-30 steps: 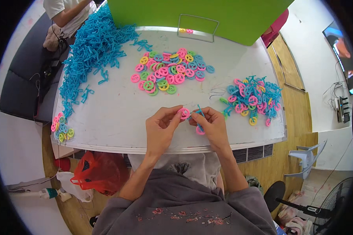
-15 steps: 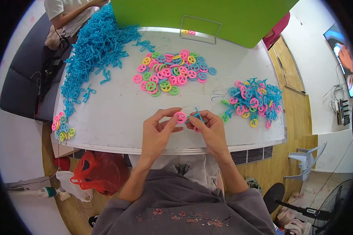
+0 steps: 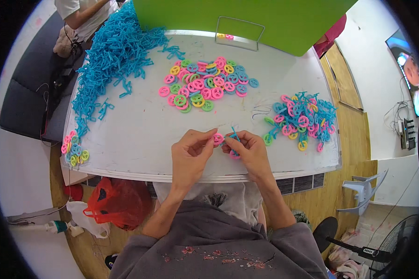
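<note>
Over the near edge of the white tabletop [image 3: 139, 139], your left hand [image 3: 189, 151] pinches a pink spoked plastic wheel [image 3: 218, 138] between thumb and fingertips. Just to its right, your right hand [image 3: 249, 151] has its fingers closed on a thin bright-blue plastic frame [image 3: 235, 134], with a second pink plastic wheel [image 3: 234, 155] below it, partly covered by your fingers. The first wheel faces the blue frame closely; you cannot tell from here whether the two touch.

Beyond your hands, near the middle of the tabletop, lies a loose pile of pink, green, blue and yellow plastic wheels [image 3: 205, 88]. Off to your right sits a tangled heap of blue frames mixed with coloured wheels [image 3: 305, 118]. Along your left edge runs a large mound of bright-blue plastic frames [image 3: 114, 53], and at its near end, by the corner, a small cluster of multicoloured wheels [image 3: 74, 149].

At the far side stands a flat green panel [image 3: 246, 16] bearing a thin wire frame [image 3: 240, 33]. Below the tabletop, on your left, is a red plastic bag [image 3: 118, 204].
</note>
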`<state>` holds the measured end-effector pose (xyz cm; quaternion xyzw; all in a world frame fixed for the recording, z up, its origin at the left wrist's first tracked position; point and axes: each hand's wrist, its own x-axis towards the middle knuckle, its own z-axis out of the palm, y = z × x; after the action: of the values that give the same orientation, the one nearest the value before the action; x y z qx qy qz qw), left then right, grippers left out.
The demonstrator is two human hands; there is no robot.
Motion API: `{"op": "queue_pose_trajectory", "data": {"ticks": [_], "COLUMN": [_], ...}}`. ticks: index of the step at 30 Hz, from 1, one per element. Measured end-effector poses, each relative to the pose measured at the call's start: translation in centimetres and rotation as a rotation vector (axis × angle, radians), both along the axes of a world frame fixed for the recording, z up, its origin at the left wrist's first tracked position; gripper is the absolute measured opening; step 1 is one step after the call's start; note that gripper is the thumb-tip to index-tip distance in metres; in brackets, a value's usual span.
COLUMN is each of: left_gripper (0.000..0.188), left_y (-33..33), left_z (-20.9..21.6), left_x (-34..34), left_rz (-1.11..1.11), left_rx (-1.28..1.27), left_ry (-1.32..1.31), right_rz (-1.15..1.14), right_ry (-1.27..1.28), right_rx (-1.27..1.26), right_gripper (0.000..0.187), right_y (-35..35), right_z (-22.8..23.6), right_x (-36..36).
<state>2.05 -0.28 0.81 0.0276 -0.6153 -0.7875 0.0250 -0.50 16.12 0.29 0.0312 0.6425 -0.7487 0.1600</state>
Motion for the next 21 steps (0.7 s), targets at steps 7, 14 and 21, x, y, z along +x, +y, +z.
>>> {"op": "queue_pose_trajectory", "data": {"ticks": [7, 14, 21], "left_gripper": [0.026, 0.024, 0.025], "left_y": [0.9, 0.4, 0.2], "left_z": [0.3, -0.1, -0.7], "left_x": [0.6, 0.3, 0.2], "left_rz": [0.075, 0.1, 0.045], "left_rx": [-0.145, -0.136, -0.054], "left_ry": [0.12, 0.098, 0.033], "right_rz": [0.012, 0.02, -0.009], "right_ry": [-0.237, -0.129, 0.572], "right_rx": [-0.201, -0.149, 0.448], "right_gripper": [0.017, 0.018, 0.019], "right_y": [0.1, -0.2, -0.4], "right_z": [0.3, 1.0, 0.3], "right_x": [-0.6, -0.1, 0.2]}}
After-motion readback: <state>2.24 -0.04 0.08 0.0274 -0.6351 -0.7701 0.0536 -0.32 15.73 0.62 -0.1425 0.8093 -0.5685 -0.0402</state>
